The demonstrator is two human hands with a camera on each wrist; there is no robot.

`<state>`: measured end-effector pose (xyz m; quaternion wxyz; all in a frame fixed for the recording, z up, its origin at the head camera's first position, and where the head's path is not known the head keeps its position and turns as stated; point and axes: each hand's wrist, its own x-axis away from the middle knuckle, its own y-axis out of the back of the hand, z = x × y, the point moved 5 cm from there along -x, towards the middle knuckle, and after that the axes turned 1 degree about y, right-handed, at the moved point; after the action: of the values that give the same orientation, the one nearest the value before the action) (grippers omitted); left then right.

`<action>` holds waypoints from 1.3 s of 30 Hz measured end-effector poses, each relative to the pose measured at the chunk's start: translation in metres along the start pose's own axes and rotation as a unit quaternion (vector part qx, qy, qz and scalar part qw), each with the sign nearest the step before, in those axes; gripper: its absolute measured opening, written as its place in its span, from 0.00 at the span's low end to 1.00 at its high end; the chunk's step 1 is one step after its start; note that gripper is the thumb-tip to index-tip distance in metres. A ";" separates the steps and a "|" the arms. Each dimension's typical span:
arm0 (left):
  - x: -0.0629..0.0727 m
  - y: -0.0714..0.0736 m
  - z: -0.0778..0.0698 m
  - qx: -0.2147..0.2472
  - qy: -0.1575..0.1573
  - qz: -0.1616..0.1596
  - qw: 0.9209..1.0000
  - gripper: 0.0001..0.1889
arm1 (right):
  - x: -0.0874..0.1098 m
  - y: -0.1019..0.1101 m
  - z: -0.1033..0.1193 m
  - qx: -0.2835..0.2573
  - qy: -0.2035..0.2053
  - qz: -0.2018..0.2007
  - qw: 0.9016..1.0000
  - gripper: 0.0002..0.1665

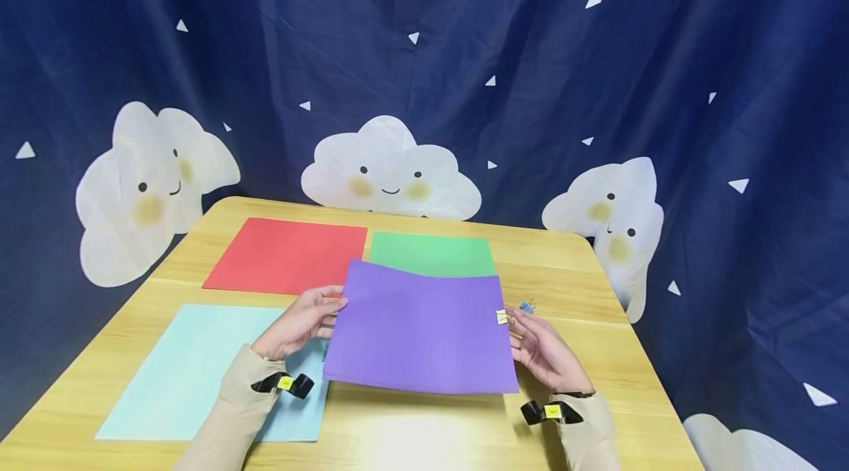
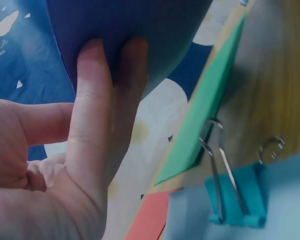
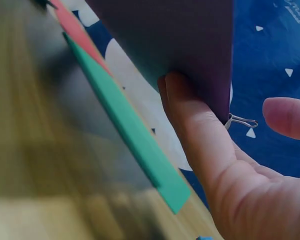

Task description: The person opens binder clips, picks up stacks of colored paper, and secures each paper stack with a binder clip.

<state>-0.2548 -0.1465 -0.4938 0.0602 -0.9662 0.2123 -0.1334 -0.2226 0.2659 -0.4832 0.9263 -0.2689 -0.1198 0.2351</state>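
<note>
A stack of purple paper (image 1: 424, 331), tilted toward me, is held up over the table. My left hand (image 1: 305, 323) pinches its left edge, thumb in front and fingers (image 2: 92, 95) behind. At the right edge, my right hand (image 1: 547, 353) supports the paper from behind with nearly straight fingers (image 3: 200, 120); the right wrist view shows its thumb (image 3: 290, 117) apart from the sheet. A pale yellow binder clip (image 1: 502, 317) grips the paper's right edge, close to that hand, and its wire handle (image 3: 244, 121) sticks out past the edge.
Light blue paper (image 1: 172, 375) lies front left, bearing a teal binder clip (image 2: 237, 197). Behind are red paper (image 1: 288, 253) and green paper (image 1: 434, 253), partly covered by the purple. A blue binder clip (image 1: 527, 306) rests beyond my right hand on the wooden table (image 1: 637, 405).
</note>
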 end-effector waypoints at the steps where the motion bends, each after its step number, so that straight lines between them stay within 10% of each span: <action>1: 0.000 -0.001 0.001 -0.005 -0.001 0.002 1.000 0.30 | 0.001 0.000 -0.001 0.000 -0.004 0.004 1.000 0.21; 39: 0.011 -0.015 0.002 -0.260 0.012 -0.094 0.961 0.22 | 0.012 0.012 -0.027 0.046 -0.049 0.011 0.998 0.24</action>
<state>-0.2391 -0.1375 -0.4906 -0.2080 -0.9625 0.1488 -0.0903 -0.2075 0.2688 -0.5107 0.9280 -0.2154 -0.1515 0.2636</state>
